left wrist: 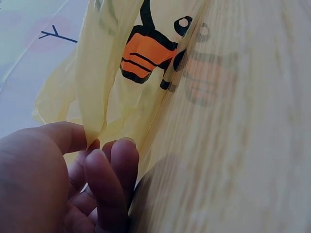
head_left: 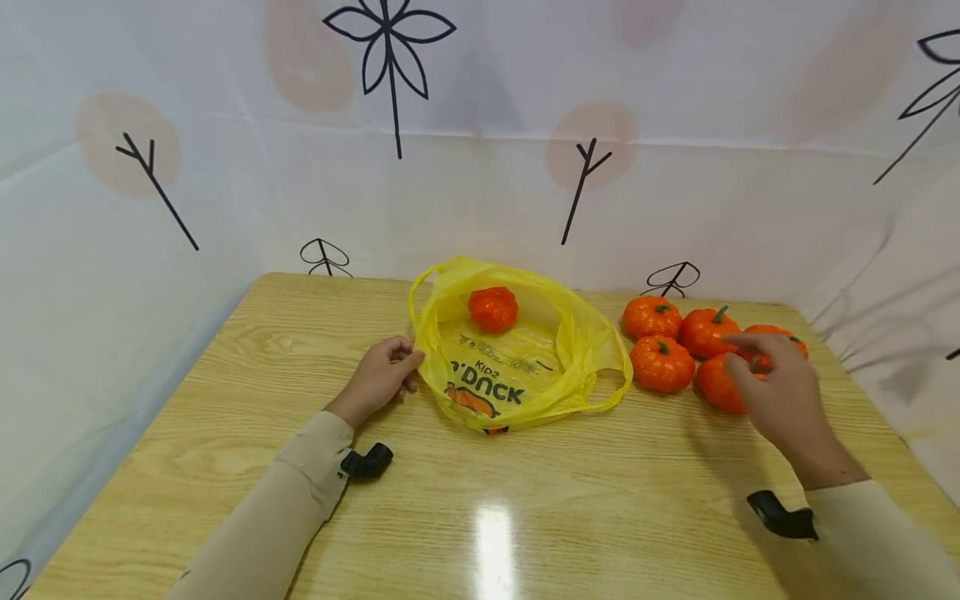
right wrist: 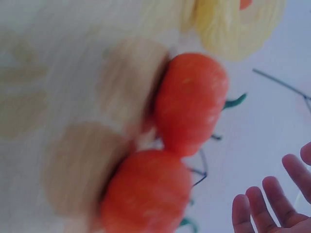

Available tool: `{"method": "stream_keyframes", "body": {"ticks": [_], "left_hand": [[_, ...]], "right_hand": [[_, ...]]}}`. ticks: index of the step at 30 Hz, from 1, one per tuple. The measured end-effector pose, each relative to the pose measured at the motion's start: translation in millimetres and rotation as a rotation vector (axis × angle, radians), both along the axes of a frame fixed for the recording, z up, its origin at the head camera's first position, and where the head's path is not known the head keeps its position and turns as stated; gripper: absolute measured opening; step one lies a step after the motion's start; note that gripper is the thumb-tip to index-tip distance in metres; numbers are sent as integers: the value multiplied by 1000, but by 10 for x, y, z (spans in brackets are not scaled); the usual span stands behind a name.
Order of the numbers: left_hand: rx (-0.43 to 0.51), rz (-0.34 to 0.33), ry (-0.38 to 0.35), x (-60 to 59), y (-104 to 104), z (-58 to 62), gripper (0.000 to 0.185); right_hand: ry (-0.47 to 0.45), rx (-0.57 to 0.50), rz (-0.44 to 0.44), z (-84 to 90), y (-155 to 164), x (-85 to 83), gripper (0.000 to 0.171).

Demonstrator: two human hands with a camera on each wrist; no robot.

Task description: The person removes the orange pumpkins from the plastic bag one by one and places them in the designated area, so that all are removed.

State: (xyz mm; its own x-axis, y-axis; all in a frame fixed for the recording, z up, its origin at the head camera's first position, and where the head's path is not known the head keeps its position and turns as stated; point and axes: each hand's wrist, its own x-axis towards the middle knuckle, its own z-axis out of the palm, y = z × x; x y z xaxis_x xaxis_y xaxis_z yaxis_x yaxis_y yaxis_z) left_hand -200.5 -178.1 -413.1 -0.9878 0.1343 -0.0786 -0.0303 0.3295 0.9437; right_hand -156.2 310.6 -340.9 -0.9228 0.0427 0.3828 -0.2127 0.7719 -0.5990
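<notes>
A yellow plastic bag (head_left: 592, 329) lies on the table with its mouth spread open and printed lettering showing inside. One orange toy pumpkin (head_left: 492, 309) sits in it near the back. My left hand (head_left: 380, 375) pinches the bag's left edge between thumb and fingers, as the left wrist view shows close up. To the right of the bag, several more toy pumpkins (head_left: 663, 364) with green stems stand grouped together. Over the near right of that group hovers my right hand (head_left: 787, 404), partly covering a front pumpkin (head_left: 720, 386). Its fingers (right wrist: 269, 194) are extended and apart from the pumpkins in the right wrist view.
The wood-grain table (head_left: 570, 500) reaches back to a pale hanging cloth (head_left: 480, 192) printed with plants, which also runs along both sides. Black wrist straps or mounts (head_left: 367, 461) show at both sleeves.
</notes>
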Motion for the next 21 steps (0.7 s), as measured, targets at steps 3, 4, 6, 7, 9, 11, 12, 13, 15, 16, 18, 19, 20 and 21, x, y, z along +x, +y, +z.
{"method": "stream_keyframes", "body": {"ticks": [3, 4, 6, 7, 9, 11, 12, 13, 15, 16, 18, 19, 20, 21], "left_hand": [[-3, -4, 5, 11, -5, 1, 25], [-4, -5, 5, 12, -4, 1, 25], [-4, -5, 4, 12, -3, -3, 24], [-6, -6, 4, 12, -5, -7, 24], [-8, -5, 5, 4, -5, -16, 25], [-5, -4, 8, 0, -9, -20, 25], [-7, -5, 10, -1, -12, -21, 26], [-9, -4, 11, -2, -15, -22, 26], [-8, -2, 13, -6, -14, -22, 26], [-10, -1, 13, -5, -15, -17, 26], [-9, 3, 13, -5, -9, -8, 26], [-8, 5, 12, -6, -5, -3, 25], [-6, 6, 13, -4, -1, 3, 24], [-6, 5, 14, 0, 2, 11, 24]], "right_hand": [[-1, 11, 34, 48, -148, -27, 29], [-4, 10, 46, 61, -197, -37, 29], [4, 13, 73, 78, -297, -54, 27], [11, 15, 86, 86, -346, -62, 26], [23, 13, 114, 92, -436, -78, 25], [24, 13, 140, 97, -516, -96, 25], [23, 18, 152, 100, -553, -105, 25], [21, 20, 165, 104, -589, -112, 26], [14, 34, 189, 118, -659, -130, 26], [11, 41, 204, 128, -696, -141, 26], [12, 58, 232, 143, -774, -173, 25], [14, 65, 244, 149, -814, -190, 25], [12, 72, 255, 154, -856, -210, 24], [8, 77, 268, 157, -899, -230, 24]]}}
